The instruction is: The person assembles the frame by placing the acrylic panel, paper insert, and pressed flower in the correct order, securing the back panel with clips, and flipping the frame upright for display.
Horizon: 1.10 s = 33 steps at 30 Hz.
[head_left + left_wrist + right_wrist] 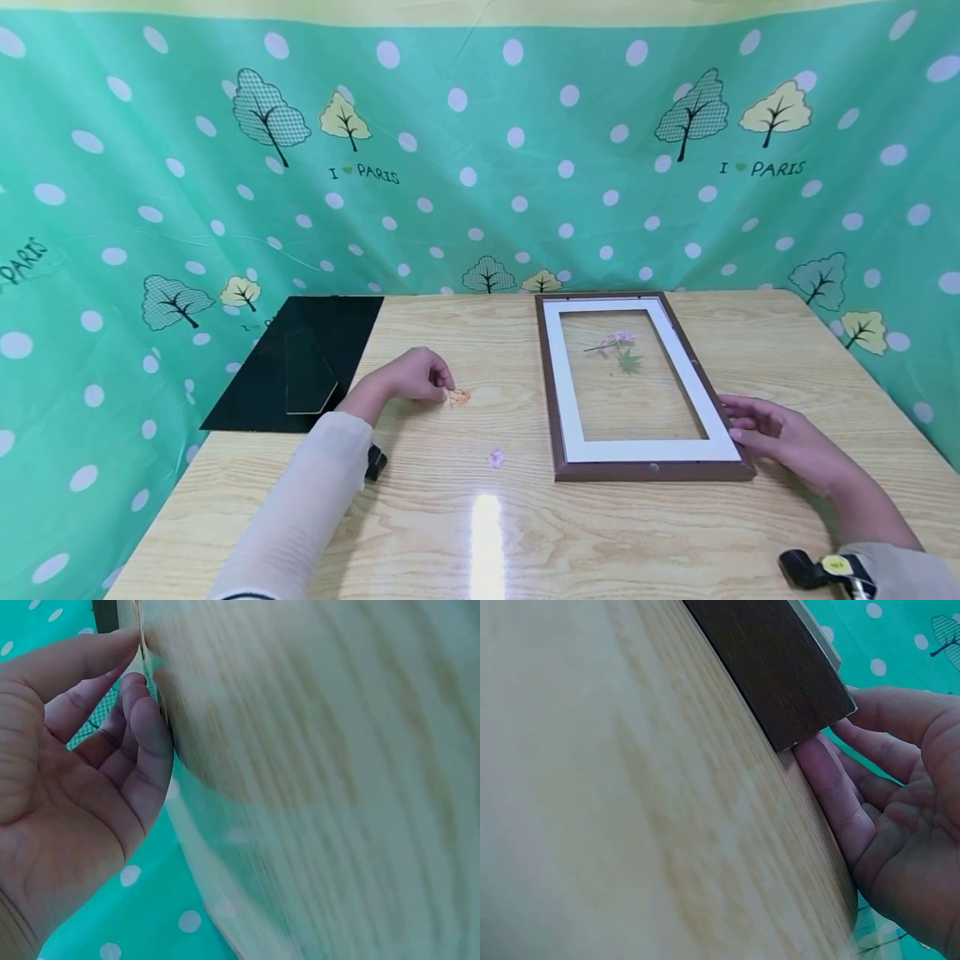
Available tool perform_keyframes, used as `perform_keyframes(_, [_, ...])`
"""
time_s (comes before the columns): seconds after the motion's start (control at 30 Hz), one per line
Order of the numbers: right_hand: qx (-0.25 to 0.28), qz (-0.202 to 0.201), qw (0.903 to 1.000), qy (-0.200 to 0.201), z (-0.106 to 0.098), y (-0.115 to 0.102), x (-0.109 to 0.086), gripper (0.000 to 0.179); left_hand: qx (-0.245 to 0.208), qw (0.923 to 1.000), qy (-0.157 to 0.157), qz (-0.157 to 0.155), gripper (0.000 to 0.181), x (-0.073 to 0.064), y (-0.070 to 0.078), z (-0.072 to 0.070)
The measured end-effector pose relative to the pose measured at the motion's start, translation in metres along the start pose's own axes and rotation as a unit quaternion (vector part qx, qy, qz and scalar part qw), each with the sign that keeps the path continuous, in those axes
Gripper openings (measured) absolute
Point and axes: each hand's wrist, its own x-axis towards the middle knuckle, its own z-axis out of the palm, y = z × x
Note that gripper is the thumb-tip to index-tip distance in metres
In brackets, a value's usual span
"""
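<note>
My left hand [416, 375] pinches the stem of a small orange dried flower sprig [460, 398] at the tabletop. In the left wrist view the thumb and fingertips come together right at the wood, with other fingers curled. My right hand [780, 437] touches the lower right corner of a brown picture frame [652, 472], its fingers along the side. The frame's dark corner [810, 712] meets those fingertips in the right wrist view. Inside the frame's white mat [570, 392] lie a pink flower sprig [621, 337] and a green leaf [630, 361].
A black backing board [255, 379] with an easel stand [309, 379] lies at the left of the wooden table [420, 533]. One loose pink blossom [496, 458] sits between the left hand and the frame. Behind hangs a green dotted curtain [480, 133].
</note>
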Motion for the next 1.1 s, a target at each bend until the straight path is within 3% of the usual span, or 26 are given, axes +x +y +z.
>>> perform_keyframes(0.33, [0.006, 0.007, 0.9999, -0.006, 0.0, 0.001, 0.001, 0.069, 0.021, 0.9995, -0.021, -0.014, 0.01, 0.001, 0.004, 0.001])
perform_keyframes(0.73, [0.005, 0.003, 1.0, -0.008, -0.001, -0.003, -0.001, 0.068, 0.077, 0.9959, -0.048, 0.001, 0.014, 0.003, 0.007, 0.001])
perform_keyframes(0.93, [0.011, 0.005, 0.9999, -0.012, -0.001, -0.003, 0.0, 0.068, 0.071, 0.9958, -0.057, -0.008, 0.015, 0.001, 0.009, 0.001])
perform_keyframes(1.1, [0.007, 0.004, 0.9999, -0.01, -0.001, -0.002, 0.0, 0.067, 0.039, 0.9986, -0.037, -0.006, 0.009, -0.001, 0.008, 0.001])
